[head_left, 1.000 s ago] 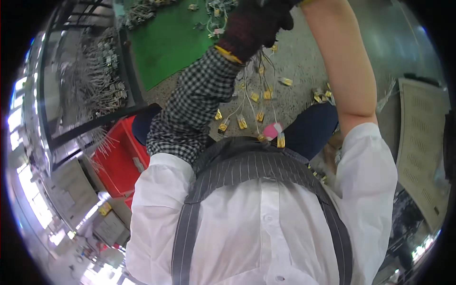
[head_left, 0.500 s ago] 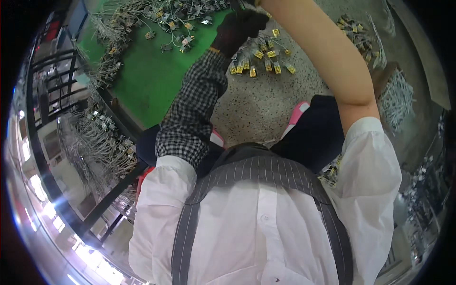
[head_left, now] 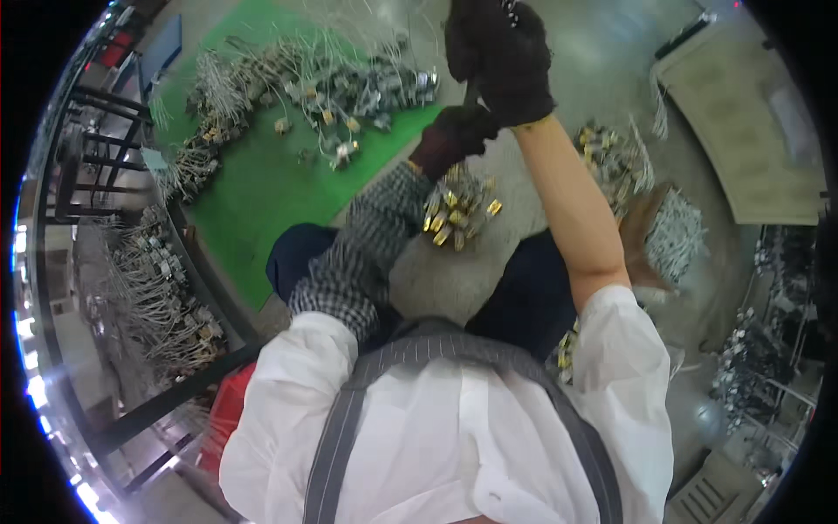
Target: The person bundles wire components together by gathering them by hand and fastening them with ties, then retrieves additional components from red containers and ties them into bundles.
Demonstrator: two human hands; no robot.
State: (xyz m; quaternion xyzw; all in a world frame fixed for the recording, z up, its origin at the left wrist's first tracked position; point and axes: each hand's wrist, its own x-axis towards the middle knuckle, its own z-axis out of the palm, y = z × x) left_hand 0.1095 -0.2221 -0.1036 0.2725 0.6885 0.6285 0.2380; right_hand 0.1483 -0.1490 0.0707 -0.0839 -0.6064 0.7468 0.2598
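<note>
Both hands wear dark gloves and work close together, far out in front of my body. My left hand is closed, at the top of a bundle of pale wires with shiny yellow-metal connectors. The connectors bunch just below this hand; the gripped part of the wires is hidden. Farther out, my right hand is curled closed, touching or nearly touching the left. What it holds is hidden by the glove, though a small shiny bit shows at its far edge. A dark piece shows between the two hands, too blurred to name.
Wired connectors heap on a green mat at the left. More wired parts and a brown container of white pieces lie at the right. A dark-framed rack stands at the left, a beige panel at far right.
Both hands show lower in the picture, and the right glove has come into view. The yellow connectors, spread out before, are now bunched below the left hand. The view has shifted too.
</note>
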